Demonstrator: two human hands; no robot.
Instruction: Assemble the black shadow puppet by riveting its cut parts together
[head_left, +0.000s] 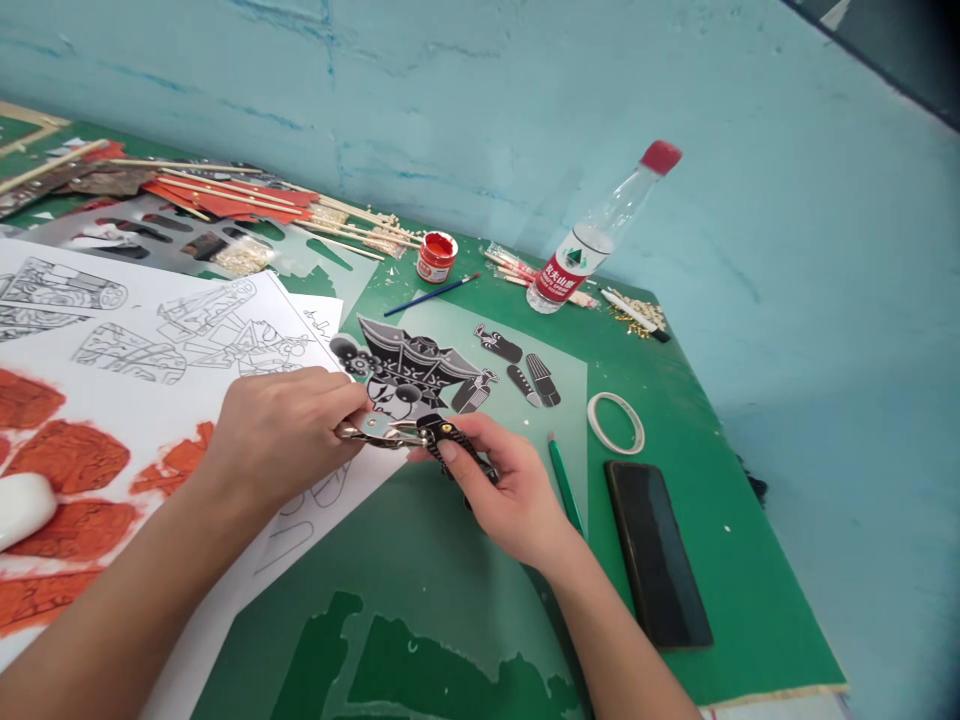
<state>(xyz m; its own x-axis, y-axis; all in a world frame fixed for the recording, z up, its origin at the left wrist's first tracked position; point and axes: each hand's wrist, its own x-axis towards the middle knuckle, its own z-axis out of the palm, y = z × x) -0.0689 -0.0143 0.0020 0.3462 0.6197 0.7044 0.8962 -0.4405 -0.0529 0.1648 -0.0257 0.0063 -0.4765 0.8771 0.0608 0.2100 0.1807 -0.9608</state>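
My left hand [289, 430] is closed, its fingers pinched at the lower left edge of a black-and-grey cut-out head [420, 360] with a broad patterned headdress. In my right hand [510, 480] is a plier-like tool [457, 440] with dark grips and silver metal parts. Its metal end points left, just below the cut-out face and close to my left fingertips. Whether the metal touches the cut-out I cannot tell. Beyond my right hand, several small black cut-out pieces [541, 380] lie on a translucent sheet [566, 350].
A green pencil [565, 485], tape roll [592, 420] and phone [660, 555] lie to the right. Behind stand a red paint jar [436, 258] and a water bottle [574, 255], near a blue brush [427, 295] and sticks [232, 190]. Drawn and red-painted paper [150, 300] covers the left side.
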